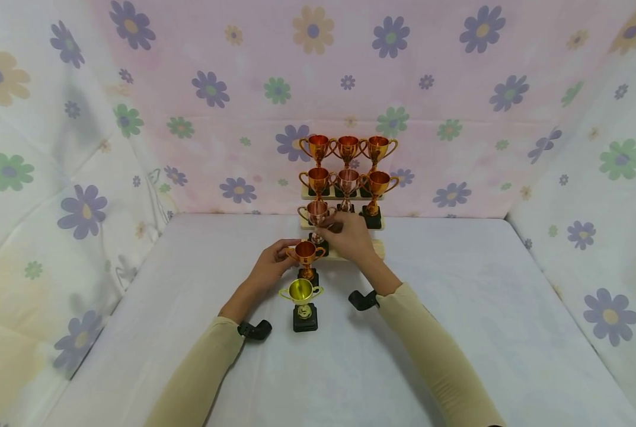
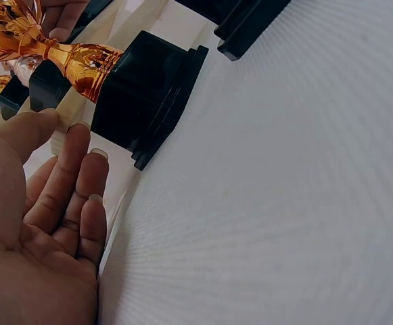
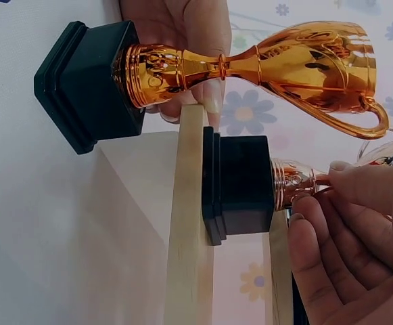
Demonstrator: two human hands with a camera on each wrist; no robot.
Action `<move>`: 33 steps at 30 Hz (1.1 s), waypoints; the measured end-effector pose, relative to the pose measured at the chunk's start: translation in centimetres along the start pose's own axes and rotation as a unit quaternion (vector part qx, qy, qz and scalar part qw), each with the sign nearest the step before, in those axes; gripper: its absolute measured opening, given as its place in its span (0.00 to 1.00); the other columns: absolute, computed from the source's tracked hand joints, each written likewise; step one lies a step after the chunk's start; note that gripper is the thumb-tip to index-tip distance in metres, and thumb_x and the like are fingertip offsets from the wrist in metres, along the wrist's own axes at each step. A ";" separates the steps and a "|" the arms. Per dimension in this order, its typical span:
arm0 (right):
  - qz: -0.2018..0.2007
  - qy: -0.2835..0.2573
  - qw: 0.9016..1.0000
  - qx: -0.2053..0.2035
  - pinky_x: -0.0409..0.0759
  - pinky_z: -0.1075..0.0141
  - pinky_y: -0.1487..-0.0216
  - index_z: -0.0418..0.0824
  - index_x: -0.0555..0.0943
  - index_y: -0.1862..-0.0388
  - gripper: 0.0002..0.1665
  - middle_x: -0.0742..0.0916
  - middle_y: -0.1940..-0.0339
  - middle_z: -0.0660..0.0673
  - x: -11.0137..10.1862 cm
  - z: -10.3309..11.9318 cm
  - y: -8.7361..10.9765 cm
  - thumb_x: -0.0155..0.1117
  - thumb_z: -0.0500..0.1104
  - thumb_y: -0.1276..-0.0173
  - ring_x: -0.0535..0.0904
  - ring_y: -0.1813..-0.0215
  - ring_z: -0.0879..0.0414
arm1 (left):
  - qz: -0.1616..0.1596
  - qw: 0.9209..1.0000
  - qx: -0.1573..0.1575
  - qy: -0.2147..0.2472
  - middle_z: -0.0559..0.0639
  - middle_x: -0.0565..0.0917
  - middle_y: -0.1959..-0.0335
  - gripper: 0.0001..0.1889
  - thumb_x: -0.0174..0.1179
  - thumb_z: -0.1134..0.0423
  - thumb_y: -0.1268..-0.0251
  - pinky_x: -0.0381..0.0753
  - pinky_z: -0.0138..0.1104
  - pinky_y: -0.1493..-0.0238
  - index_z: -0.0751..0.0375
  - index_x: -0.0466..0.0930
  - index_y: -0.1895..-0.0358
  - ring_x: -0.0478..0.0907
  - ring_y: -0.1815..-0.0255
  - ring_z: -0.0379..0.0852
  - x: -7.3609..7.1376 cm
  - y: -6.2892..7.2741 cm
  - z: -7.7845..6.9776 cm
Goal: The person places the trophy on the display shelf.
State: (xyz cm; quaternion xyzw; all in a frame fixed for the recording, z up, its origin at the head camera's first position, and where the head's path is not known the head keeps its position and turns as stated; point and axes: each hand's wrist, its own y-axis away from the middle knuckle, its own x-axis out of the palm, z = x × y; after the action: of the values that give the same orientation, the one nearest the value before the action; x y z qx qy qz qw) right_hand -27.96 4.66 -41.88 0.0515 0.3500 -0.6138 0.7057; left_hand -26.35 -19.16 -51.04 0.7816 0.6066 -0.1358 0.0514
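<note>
My right hand (image 1: 347, 236) pinches the stem of a rose-gold trophy cup (image 1: 318, 212), whose black base (image 3: 240, 183) stands on the lowest step of a wooden stepped stand (image 3: 186, 271). At the left end of that step, my left hand (image 1: 273, 265) pinches the plank's edge, thumb above and fingers below. In front of the step an orange-gold trophy cup (image 1: 305, 254) stands upright on the table, close beside the left fingertips. Nearer still is a yellow-gold trophy cup (image 1: 301, 292) on a black base.
Several trophy cups fill the stand's upper steps, among them a copper-orange one (image 1: 379, 185) at the right and a rose-gold one (image 1: 347, 180) in the middle. A white cloth covers the table (image 1: 483, 308). Flowered cloth (image 1: 339, 53) hangs behind and at both sides.
</note>
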 end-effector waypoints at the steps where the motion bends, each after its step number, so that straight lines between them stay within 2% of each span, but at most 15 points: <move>1: -0.002 -0.004 1.000 0.000 0.85 0.59 0.59 0.38 0.93 0.59 0.10 0.93 0.62 0.45 0.0 0.0 0.0 0.78 0.45 0.32 0.89 0.63 0.52 | 0.000 1.000 0.000 -0.001 0.61 0.89 0.44 0.24 0.59 0.67 0.19 0.81 0.53 0.39 0.61 0.72 0.24 0.85 0.49 0.56 0.0 0.0 0.0; 8: -0.010 -0.015 1.000 -0.002 0.84 0.61 0.61 0.39 0.92 0.59 0.09 0.92 0.61 0.45 0.4 0.0 0.0 0.78 0.44 0.32 0.88 0.64 0.53 | 0.005 1.000 -0.008 -0.002 0.62 0.89 0.46 0.25 0.58 0.69 0.20 0.82 0.51 0.41 0.63 0.72 0.24 0.85 0.49 0.59 -0.1 0.0 -0.3; 14: -0.014 -0.026 1.000 0.002 0.84 0.61 0.61 0.38 0.92 0.59 0.08 0.92 0.60 0.44 0.6 0.2 0.1 0.78 0.43 0.31 0.88 0.64 0.52 | 0.008 1.000 -0.006 -0.005 0.62 0.89 0.49 0.24 0.59 0.70 0.21 0.83 0.44 0.45 0.67 0.73 0.26 0.86 0.52 0.53 -0.2 1.2 -2.9; 16: -0.015 -0.031 0.999 0.002 0.84 0.61 0.62 0.38 0.92 0.59 0.08 0.92 0.60 0.43 0.6 0.2 0.2 0.77 0.42 0.31 0.88 0.64 0.51 | 0.009 1.000 -0.005 -0.005 0.62 0.89 0.48 0.24 0.59 0.70 0.21 0.83 0.42 0.45 0.68 0.72 0.26 0.86 0.52 0.53 -0.2 1.4 -3.3; 23: -0.021 -0.043 0.999 -0.004 0.83 0.62 0.63 0.38 0.91 0.58 0.08 0.92 0.61 0.43 0.9 0.0 0.5 0.76 0.42 0.30 0.87 0.65 0.52 | 0.006 1.000 -0.012 -0.013 0.63 0.88 0.44 0.24 0.58 0.68 0.19 0.83 0.43 0.44 0.65 0.71 0.24 0.86 0.51 0.54 -0.3 0.2 -0.3; 29: -0.032 -0.059 0.998 -0.004 0.85 0.59 0.60 0.38 0.90 0.55 0.09 0.91 0.57 0.43 0.8 -0.2 1.3 0.75 0.41 0.29 0.88 0.62 0.52 | 0.002 1.000 -0.006 -0.007 0.61 0.89 0.44 0.24 0.59 0.67 0.19 0.82 0.47 0.41 0.62 0.72 0.24 0.86 0.50 0.53 -0.1 0.0 0.1; 33: -0.046 -0.066 0.997 -0.001 0.85 0.60 0.58 0.37 0.89 0.53 0.10 0.91 0.56 0.42 0.6 -0.2 1.7 0.73 0.40 0.29 0.87 0.61 0.51 | -0.002 1.000 -0.004 -0.001 0.60 0.89 0.45 0.24 0.60 0.67 0.20 0.82 0.45 0.42 0.59 0.74 0.25 0.86 0.50 0.52 0.0 0.1 0.0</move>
State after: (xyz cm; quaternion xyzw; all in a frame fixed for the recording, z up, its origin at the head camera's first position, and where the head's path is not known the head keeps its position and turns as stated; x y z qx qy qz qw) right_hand -26.48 4.66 -42.96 -0.0059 0.3057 -0.6475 0.6980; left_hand -26.26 -19.21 -51.01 0.7799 0.6088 -0.1345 0.0551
